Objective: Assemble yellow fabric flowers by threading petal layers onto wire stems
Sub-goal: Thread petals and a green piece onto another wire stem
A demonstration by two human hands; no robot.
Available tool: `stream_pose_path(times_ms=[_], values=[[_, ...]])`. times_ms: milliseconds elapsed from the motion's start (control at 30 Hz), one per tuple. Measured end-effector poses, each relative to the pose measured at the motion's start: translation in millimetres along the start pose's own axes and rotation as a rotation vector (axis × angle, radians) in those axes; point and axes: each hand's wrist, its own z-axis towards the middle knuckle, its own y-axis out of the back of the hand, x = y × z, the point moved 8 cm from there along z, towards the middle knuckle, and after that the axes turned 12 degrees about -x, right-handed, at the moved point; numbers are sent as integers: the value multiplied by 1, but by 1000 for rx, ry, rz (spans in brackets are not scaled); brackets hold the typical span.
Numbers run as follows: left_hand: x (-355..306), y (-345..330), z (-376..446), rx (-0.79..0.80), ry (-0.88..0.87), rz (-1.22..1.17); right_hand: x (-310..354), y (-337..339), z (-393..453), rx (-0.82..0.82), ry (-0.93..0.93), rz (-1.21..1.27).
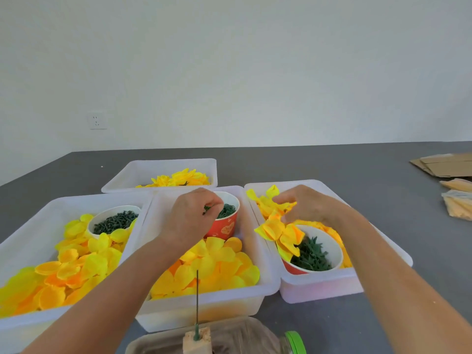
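Gathering parts for threading onto the upright wire stem (pixel 197 292).
Left hand (pixel 190 215) pinches green pieces above the red cup (pixel 224 227); right hand (pixel 304 205) pinches yellow petals (pixel 277 232); stem stands nearer, between both forearms.

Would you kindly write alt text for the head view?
A person's left hand pinches green pieces over a red cup while the right hand holds a yellow petal layer. White bins of petals surround an upright wire stem.
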Motion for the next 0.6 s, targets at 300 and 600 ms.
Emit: stream_pose_path(times_ms=[300,600], values=[[-5,-46,-1,194,95,-67,-9,-10,16,62,125,-153],[2,-99,-20,516,409,-284,-13,3,20,-31,168,73]])
